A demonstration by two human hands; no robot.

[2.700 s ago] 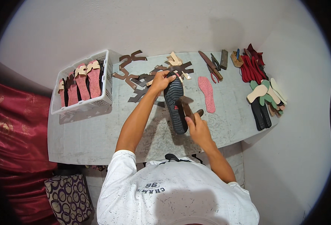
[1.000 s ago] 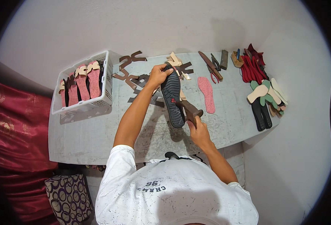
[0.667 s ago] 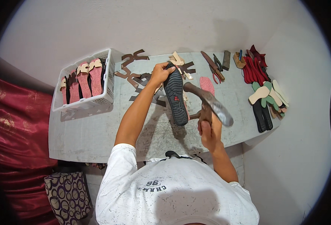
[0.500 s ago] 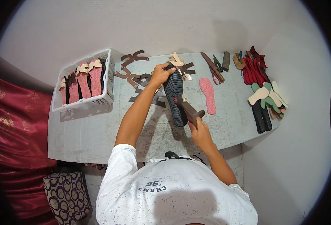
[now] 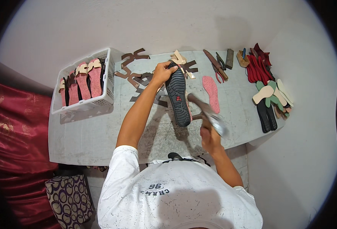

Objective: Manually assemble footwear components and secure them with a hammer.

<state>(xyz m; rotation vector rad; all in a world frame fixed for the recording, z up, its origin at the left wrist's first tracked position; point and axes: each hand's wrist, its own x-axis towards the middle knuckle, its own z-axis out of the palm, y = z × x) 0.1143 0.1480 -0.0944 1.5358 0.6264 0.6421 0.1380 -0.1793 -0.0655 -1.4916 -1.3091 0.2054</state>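
Observation:
My left hand (image 5: 163, 72) is closed round the upper end of a sandal (image 5: 177, 100), whose black ridged sole faces up with a small red mark on it. A thin pink edge shows along the sandal's right side. My right hand (image 5: 209, 138), just right of the sandal's lower end, grips a hammer (image 5: 207, 113) with a metal head, blurred by motion. The hammer appears apart from the sole. A pink insole (image 5: 211, 91) lies on the table behind the hammer, partly covered by it.
A white basket (image 5: 99, 102) of pink sandals stands at the left. Brown and grey strap pieces (image 5: 135, 78) lie beyond my left arm. A knife (image 5: 214, 60), pliers (image 5: 219, 74) and a dark block (image 5: 230, 59) sit at the back. Insoles and soles (image 5: 267, 95) are piled at the right.
The hammer has lifted off the sole and swung right, turning in my right hand, which moved slightly right and nearer. My left hand and the sandal have barely shifted.

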